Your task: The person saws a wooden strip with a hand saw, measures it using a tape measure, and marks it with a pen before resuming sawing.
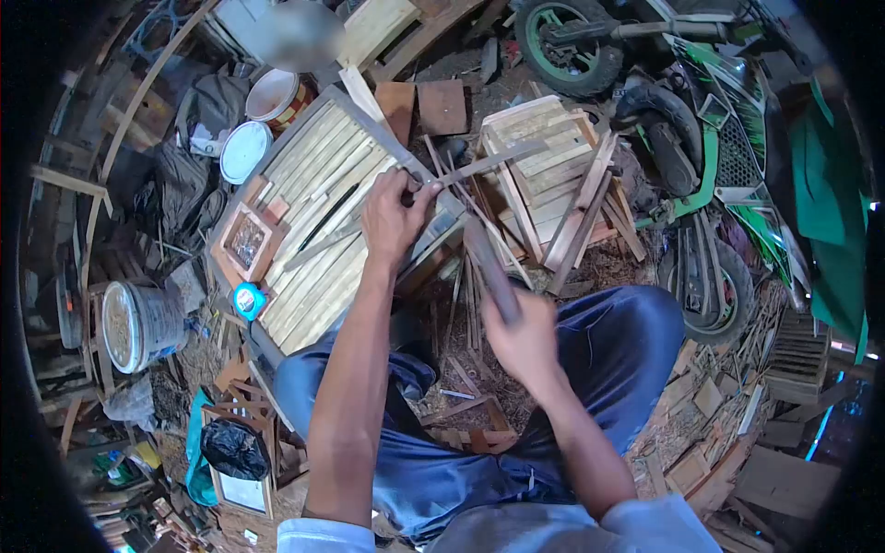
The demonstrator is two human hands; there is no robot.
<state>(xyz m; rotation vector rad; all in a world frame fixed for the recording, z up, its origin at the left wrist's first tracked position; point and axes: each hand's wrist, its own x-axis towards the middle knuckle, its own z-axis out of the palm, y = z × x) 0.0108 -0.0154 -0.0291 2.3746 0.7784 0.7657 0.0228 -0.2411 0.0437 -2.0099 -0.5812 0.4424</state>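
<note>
Evidently, the bulkiest thing in view was a green-framed motorcycle (714, 175), ahead and off to the person's right. Next in size came a slatted wooden worktop (304, 175) ahead on the left, then a slatted wooden crate (539, 189) beyond the right knee.

Between these, the right hand (524, 343) was wrapped around the lower end of a hammer-like tool (493, 276), too blurred for its head to be made out. The left hand (396, 217) was over the worktop, thumb and fingers pinched together on a thin wooden strip (493, 164) that jutted past the edge toward the crate; whether it ran on beneath the palm was hidden.

Judging by those grips, the step in hand was steadying the strip for a blow, and the next move called for a firm pinch and a stroke clear of the thumb. Whether a nail stood there was too small to tell.

Smaller still were a square wooden tray (269, 251), a blue tape measure (248, 300) and a slim black pen (329, 217).
</note>
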